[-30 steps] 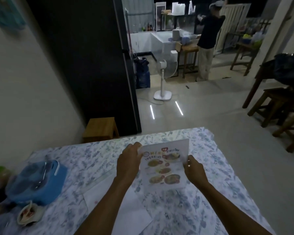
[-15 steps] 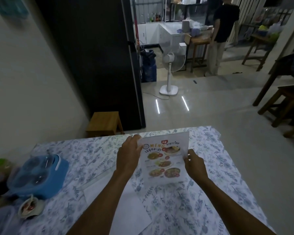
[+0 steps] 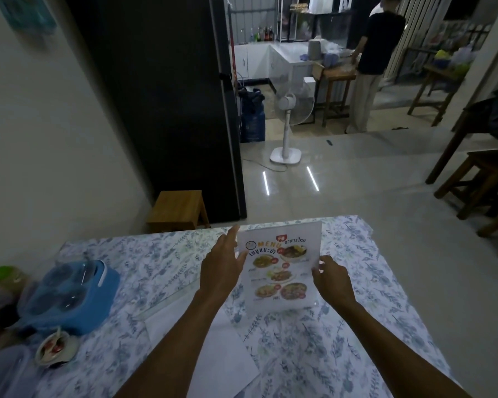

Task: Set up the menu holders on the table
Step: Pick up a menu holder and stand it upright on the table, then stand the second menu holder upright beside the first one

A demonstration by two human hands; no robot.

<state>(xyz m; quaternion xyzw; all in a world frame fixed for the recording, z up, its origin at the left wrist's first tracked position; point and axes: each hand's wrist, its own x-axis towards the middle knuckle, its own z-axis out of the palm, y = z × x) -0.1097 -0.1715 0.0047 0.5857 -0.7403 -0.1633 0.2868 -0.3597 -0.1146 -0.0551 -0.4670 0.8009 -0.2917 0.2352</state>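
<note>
A clear menu holder with a printed food menu inside stands tilted near the middle of the table, which has a floral cloth. My left hand is at its left edge, index finger stretched up along the top corner. My right hand pinches its right edge lower down. A white sheet of paper and another clear holder lie flat on the table under my left forearm.
A blue condiment caddy with clear lids, a small cup and jars sit at the table's left. A wooden stool stands beyond the far edge. A floor fan, a standing person and wooden stools are farther off.
The menu holder has been raised more upright between my hands. My left fingers have loosened, the index finger now pointing up along the edge. The view has tilted downward slightly.
</note>
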